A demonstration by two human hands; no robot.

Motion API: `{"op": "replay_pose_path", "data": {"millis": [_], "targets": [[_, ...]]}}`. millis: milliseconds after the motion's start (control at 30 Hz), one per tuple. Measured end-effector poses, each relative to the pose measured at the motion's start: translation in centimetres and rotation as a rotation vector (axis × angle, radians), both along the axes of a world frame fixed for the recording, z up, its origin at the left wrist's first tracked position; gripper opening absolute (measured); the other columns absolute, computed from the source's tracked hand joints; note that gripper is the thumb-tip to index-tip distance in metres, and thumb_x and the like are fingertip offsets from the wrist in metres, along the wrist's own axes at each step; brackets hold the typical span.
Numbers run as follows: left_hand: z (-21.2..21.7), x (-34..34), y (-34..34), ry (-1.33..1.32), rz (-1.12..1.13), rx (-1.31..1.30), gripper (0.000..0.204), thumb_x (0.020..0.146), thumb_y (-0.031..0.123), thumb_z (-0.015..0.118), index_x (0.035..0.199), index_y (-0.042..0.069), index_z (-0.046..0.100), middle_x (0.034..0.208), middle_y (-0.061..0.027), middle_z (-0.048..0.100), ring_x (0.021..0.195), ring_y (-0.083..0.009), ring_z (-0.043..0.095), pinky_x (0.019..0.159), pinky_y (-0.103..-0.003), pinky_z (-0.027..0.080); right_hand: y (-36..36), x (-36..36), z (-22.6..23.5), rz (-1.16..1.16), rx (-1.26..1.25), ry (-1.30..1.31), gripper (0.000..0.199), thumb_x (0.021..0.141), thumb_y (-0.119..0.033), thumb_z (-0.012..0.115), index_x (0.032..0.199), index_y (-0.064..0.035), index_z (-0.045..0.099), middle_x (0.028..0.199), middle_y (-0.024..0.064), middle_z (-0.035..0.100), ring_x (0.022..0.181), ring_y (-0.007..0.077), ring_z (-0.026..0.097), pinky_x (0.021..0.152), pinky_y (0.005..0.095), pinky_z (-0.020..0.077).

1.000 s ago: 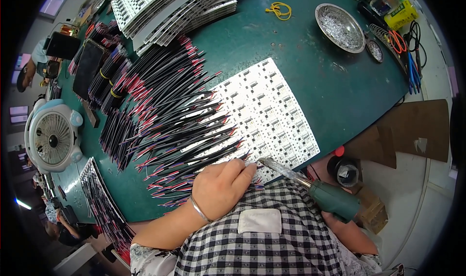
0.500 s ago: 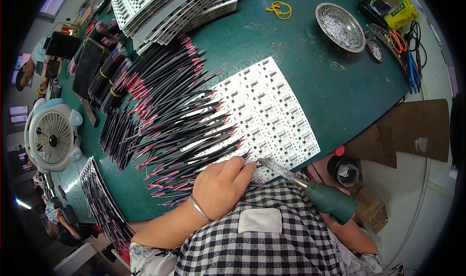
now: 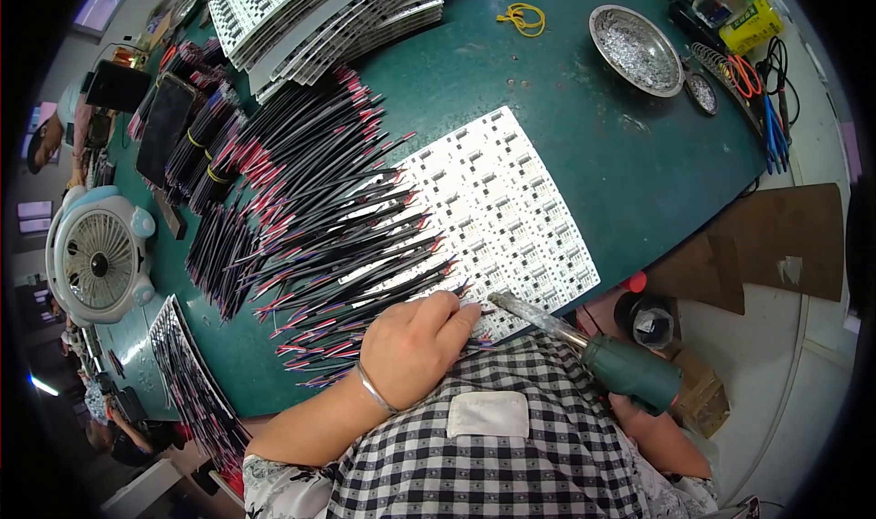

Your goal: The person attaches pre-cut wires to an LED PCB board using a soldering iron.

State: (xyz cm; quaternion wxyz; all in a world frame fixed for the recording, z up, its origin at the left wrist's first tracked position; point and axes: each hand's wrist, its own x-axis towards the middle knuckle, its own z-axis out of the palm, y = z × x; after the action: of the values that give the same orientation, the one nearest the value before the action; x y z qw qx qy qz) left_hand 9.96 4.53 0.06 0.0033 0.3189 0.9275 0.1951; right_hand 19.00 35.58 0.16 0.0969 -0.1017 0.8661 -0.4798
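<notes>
A white circuit board panel (image 3: 497,186) with rows of small black parts lies on the green table. Many black cables (image 3: 338,272) with red and blue wire ends run across its left part. My left hand (image 3: 411,346) is closed at the panel's near edge, thumb and forefinger pinching a cable whose end is mostly hidden by the fingers. My right hand (image 3: 626,409) is wrapped round a soldering gun (image 3: 630,373) with a green handle, which hides most of the fingers. The gun's metal tip points left, just above the panel and a little right of my left fingertips.
Stacked panels (image 3: 319,17) stand at the far left, near cable bundles (image 3: 205,145) and a fan (image 3: 99,259). A wired panel (image 3: 187,364) lies lower left. A metal bowl (image 3: 639,49) of silvery bits, a yellow band (image 3: 522,19) and pliers (image 3: 776,140) are at the far right.
The soldering gun has shifted to the right, its tip drawing away from my left fingertips. My left hand stays almost in place, still pinching.
</notes>
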Motion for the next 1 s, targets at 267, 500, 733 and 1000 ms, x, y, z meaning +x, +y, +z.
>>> {"op": "replay_pose_path", "data": {"millis": [267, 500, 733, 1000], "targets": [[-0.1, 0.2, 0.0, -0.002, -0.032, 0.014, 0.025, 0.077, 0.011, 0.062, 0.102, 0.008, 0.066, 0.089, -0.0040, 0.055, 0.066, -0.0170, 0.059, 0.055, -0.030, 0.049, -0.1, -0.9, -0.3, 0.100, 0.049, 0.047, 0.030, 0.075, -0.012, 0.072, 0.103, -0.0034, 0.068, 0.105, 0.0132, 0.068, 0.094, 0.0290, 0.066, 0.086, 0.0392, 0.0494], [0.3, 0.3, 0.4, 0.004, -0.025, -0.019, 0.024, 0.078, 0.012, 0.061, 0.101, 0.007, 0.065, 0.085, -0.0035, 0.054, 0.065, -0.0169, 0.059, 0.054, -0.030, 0.049, 0.6, -0.6, -2.1, 0.248, 0.158, 0.115, 0.027, 0.073, -0.015, 0.071, 0.097, -0.0048, 0.069, 0.092, 0.0105, 0.069, 0.078, 0.0271, 0.068, 0.070, 0.0328, 0.0550], [0.6, 0.2, 0.5, -0.019, -0.039, -0.030, 0.027, 0.076, 0.010, 0.062, 0.102, 0.008, 0.067, 0.084, -0.0033, 0.057, 0.067, -0.0187, 0.059, 0.055, -0.032, 0.048, -0.4, -0.7, 0.2, 0.054, 0.131, 0.245, 0.020, 0.080, -0.016, 0.066, 0.096, -0.0047, 0.070, 0.091, 0.0095, 0.070, 0.077, 0.0250, 0.068, 0.071, 0.0333, 0.0543], [0.4, 0.6, 0.6, 0.086, -0.025, 0.024, 0.028, 0.074, 0.011, 0.064, 0.102, 0.009, 0.069, 0.084, -0.0012, 0.057, 0.067, -0.0173, 0.057, 0.054, -0.032, 0.046, 1.1, 2.7, -2.3, -0.146, -0.260, -0.211, 0.024, 0.082, -0.018, 0.065, 0.099, -0.0014, 0.068, 0.094, 0.0130, 0.069, 0.084, 0.0277, 0.068, 0.077, 0.0339, 0.0535]]}}
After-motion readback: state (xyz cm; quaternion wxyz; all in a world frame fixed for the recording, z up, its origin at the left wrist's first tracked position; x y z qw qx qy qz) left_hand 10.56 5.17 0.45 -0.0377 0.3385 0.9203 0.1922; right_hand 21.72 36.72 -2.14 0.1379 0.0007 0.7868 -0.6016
